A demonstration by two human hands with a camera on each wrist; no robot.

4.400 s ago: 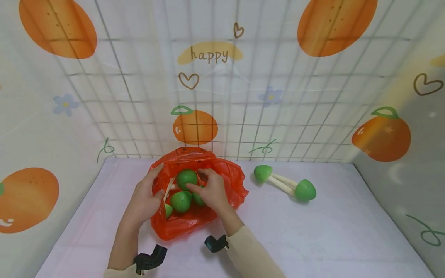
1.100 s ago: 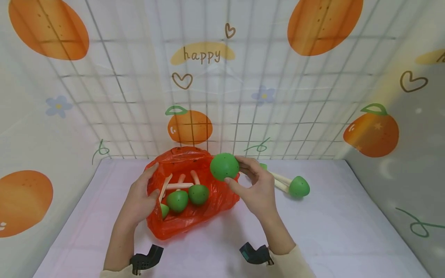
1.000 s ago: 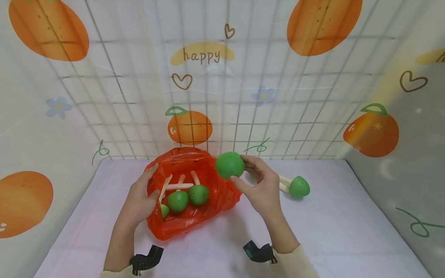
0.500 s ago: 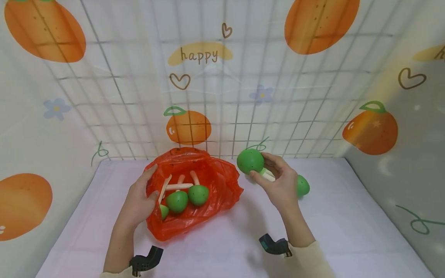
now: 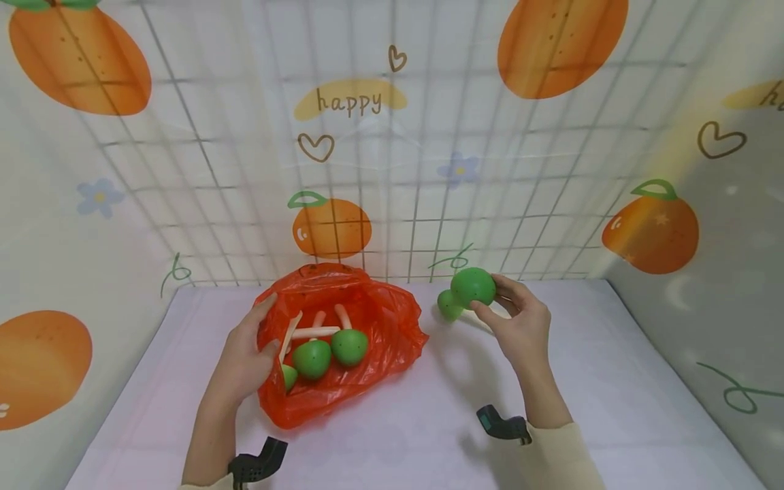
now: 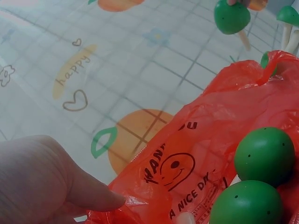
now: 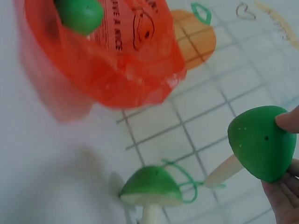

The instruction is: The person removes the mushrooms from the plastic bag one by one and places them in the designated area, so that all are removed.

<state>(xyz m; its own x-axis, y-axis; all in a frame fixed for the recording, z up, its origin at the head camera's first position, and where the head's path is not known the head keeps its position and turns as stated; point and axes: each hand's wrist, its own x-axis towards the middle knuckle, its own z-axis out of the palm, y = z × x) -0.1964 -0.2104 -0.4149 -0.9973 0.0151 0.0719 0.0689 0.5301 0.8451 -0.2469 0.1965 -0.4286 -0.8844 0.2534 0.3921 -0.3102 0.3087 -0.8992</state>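
Observation:
My right hand (image 5: 490, 298) grips a green-capped toy mushroom (image 5: 473, 287) by the cap, a little above the table; its pale stem (image 7: 223, 171) points down-left in the right wrist view. Just beneath lies another green mushroom (image 5: 449, 306) (image 7: 152, 184). My left hand (image 5: 265, 328) pinches the rim of a red plastic bag (image 5: 380, 327), thumb (image 6: 88, 193) on the plastic. Inside the bag lie two green mushrooms (image 5: 311, 358) (image 5: 350, 346), a smaller green cap (image 5: 288, 376) and pale stems. The held mushroom (image 6: 232, 16) appears far off in the left wrist view.
The pale lilac tabletop (image 5: 612, 381) is enclosed by a wire grid and walls printed with oranges (image 5: 331, 228). Wrist camera mounts (image 5: 257, 463) (image 5: 502, 423) sit on both forearms. My right hand hides part of the mushrooms lying on the table.
My right hand lifted a mushroom out of the bag and carried it right and lower, over the mushrooms on the table. The left hand stays on the bag rim.

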